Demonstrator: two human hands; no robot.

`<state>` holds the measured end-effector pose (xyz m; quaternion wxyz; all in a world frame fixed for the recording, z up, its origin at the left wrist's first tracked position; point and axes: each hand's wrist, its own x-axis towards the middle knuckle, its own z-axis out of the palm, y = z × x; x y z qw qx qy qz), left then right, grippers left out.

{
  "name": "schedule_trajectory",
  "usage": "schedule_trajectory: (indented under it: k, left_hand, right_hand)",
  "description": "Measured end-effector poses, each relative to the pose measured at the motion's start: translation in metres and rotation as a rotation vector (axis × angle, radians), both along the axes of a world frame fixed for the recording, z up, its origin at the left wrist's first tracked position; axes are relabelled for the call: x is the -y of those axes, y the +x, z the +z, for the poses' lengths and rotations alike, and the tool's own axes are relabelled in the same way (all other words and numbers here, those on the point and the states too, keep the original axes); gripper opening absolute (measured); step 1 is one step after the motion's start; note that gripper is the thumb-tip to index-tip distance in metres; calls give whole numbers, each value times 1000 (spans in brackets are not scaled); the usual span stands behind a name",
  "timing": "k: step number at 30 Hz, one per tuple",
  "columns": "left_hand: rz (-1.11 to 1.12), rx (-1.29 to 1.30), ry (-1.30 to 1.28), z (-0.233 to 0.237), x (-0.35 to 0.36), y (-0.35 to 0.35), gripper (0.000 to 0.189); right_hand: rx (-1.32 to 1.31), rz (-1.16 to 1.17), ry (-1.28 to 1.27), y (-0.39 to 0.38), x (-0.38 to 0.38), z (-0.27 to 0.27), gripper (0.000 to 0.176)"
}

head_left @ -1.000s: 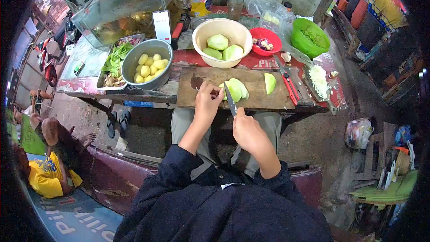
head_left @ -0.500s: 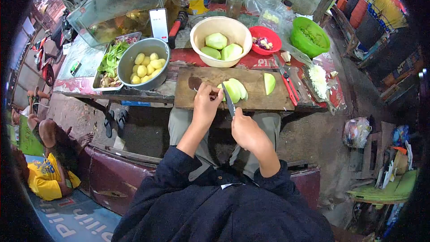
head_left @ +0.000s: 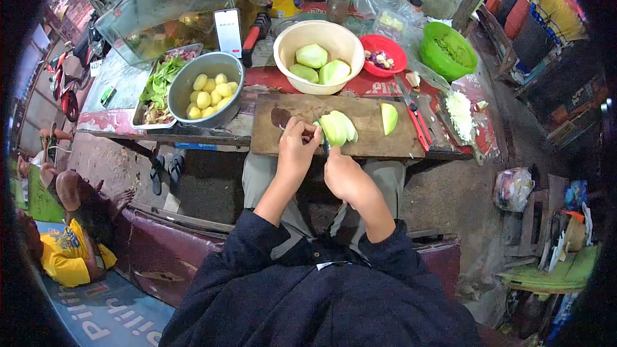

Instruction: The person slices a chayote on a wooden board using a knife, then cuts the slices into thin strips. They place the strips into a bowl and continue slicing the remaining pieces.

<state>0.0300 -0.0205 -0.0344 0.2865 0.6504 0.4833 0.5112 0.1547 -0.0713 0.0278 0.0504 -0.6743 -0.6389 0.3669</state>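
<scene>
Wrapped round the handle of a knife (head_left: 327, 142), my right hand (head_left: 346, 177) is at the near edge of the wooden cutting board (head_left: 289, 104). The blade stands upright against the left side of pale green vegetable slices (head_left: 338, 128). My left hand (head_left: 299, 145) is on the board just left of the blade, its fingers curled and pressed together; what they hold is too hidden to name. A single green wedge (head_left: 389, 119) lies farther right on the board. Behind the board, a cream bowl (head_left: 284, 38) holds several peeled green pieces (head_left: 312, 56).
A metal pot (head_left: 239, 97) of potatoes and a tray of greens (head_left: 157, 87) stand left. A red bowl (head_left: 400, 56), green bowl (head_left: 472, 67), red-handled tool (head_left: 419, 127) and shredded vegetable (head_left: 459, 114) are right. A phone (head_left: 227, 32) stands behind. A person in yellow (head_left: 64, 257) is at far left.
My right hand has shifted slightly left and the knife has turned more upright beside the slices. My left hand has hardly moved.
</scene>
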Motion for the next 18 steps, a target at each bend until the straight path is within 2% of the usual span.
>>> schedule_trajectory:
  k: [5, 10, 16, 18]
  left_hand:
    - [3, -17, -4, -1, 3, 0, 13]
    - [19, -53, 47, 0, 3, -4, 13]
    - [-85, -13, -66, 15, 6, -15, 15]
    - [-155, -129, -2, 18, 6, -18, 19]
  right_hand:
    - [5, 0, -52, 0, -9, -2, 30]
    - [85, -13, 30, -5, 14, 7, 27]
    - [96, -21, 111, 1, 18, 2, 24]
    - [136, -4, 165, 2, 18, 2, 23]
